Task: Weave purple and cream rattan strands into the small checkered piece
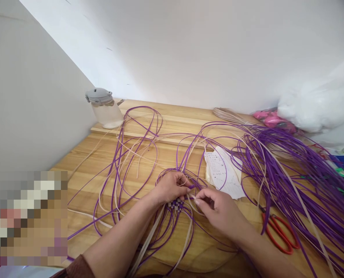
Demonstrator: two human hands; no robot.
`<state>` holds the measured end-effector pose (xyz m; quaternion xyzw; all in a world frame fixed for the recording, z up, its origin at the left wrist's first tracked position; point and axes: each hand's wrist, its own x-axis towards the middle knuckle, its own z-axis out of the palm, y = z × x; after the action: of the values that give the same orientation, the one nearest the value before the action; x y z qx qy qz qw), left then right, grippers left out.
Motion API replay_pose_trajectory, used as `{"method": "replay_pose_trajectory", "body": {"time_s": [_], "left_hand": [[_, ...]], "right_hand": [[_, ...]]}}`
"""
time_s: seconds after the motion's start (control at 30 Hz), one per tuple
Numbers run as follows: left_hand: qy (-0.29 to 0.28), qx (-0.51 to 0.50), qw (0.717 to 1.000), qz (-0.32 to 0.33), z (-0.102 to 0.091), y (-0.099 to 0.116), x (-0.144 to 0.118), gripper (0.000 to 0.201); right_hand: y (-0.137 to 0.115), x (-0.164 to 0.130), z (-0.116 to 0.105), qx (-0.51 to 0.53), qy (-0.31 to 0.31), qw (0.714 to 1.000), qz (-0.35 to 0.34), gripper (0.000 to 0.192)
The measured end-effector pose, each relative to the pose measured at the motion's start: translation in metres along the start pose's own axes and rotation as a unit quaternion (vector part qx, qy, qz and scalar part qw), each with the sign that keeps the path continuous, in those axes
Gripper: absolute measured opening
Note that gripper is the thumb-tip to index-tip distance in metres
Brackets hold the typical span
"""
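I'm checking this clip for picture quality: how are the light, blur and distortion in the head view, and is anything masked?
Head view: soft, even light with only faint shadows under the left hand and right hand; no harsh glare on the wooden table; the purple strands look sharp, with wide-angle bending toward the edges; a pixelated block masks the lower left corner.

Your left hand (172, 187) and right hand (218, 210) are close together, fingers bent and pinching, both arms reaching forward.
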<state>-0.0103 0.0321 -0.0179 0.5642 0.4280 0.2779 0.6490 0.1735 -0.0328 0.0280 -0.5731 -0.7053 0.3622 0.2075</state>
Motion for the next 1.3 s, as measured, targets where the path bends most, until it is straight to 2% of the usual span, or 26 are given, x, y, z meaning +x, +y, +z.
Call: {"method": "replay_pose_trajectory", "body": {"time_s": [0.1,0.23,0.33,0.47,0.6,0.83,1.03,1.13,1.2,1.23,1.3], "left_hand": [[-0.002,-0.002,1.0,-0.002,0.0,-0.001,0.0,0.018],[-0.009,-0.018,1.0,0.003,0.0,-0.001,0.0,0.019],[-0.011,-0.026,1.0,0.008,0.0,-0.001,-0.001,0.018],[-0.011,-0.017,1.0,0.015,-0.002,0.0,-0.001,0.021],[-0.024,-0.027,0.999,0.025,-0.003,-0.001,-0.001,0.023],[-0.044,-0.034,0.997,0.048,-0.002,-0.001,0.0,0.023],[-0.029,-0.02,0.999,0.021,0.0,-0.001,-0.001,0.027],[-0.031,0.0,0.999,0.012,0.002,0.002,-0.002,0.023],[-0.027,0.031,0.999,0.011,0.002,0.004,-0.004,0.014],[-0.026,0.046,0.999,0.008,0.002,0.005,-0.004,0.009],[-0.027,0.059,0.998,0.001,0.002,0.007,-0.005,0.007]], "right_hand": [[-0.007,0.003,-0.004,0.155,-0.034,0.987,0.039,0.02],[-0.011,0.006,0.001,0.31,-0.017,0.951,-0.004,0.024],[-0.005,0.01,0.011,0.365,-0.046,0.929,0.038,0.027],[0.01,0.016,0.023,0.38,0.016,0.915,0.132,0.034],[0.017,0.022,0.027,0.374,0.053,0.911,0.166,0.037],[0.013,0.027,0.026,0.322,0.039,0.937,0.127,0.032],[0.004,0.032,0.017,0.173,0.004,0.977,0.122,0.016],[-0.001,0.034,0.015,0.043,0.05,0.997,0.034,0.009],[-0.006,0.036,0.015,-0.025,0.096,0.995,-0.028,0.008],[-0.01,0.038,0.014,-0.029,0.093,0.995,-0.028,0.01],[-0.02,0.044,0.008,0.054,0.023,0.998,0.021,0.026]]}}
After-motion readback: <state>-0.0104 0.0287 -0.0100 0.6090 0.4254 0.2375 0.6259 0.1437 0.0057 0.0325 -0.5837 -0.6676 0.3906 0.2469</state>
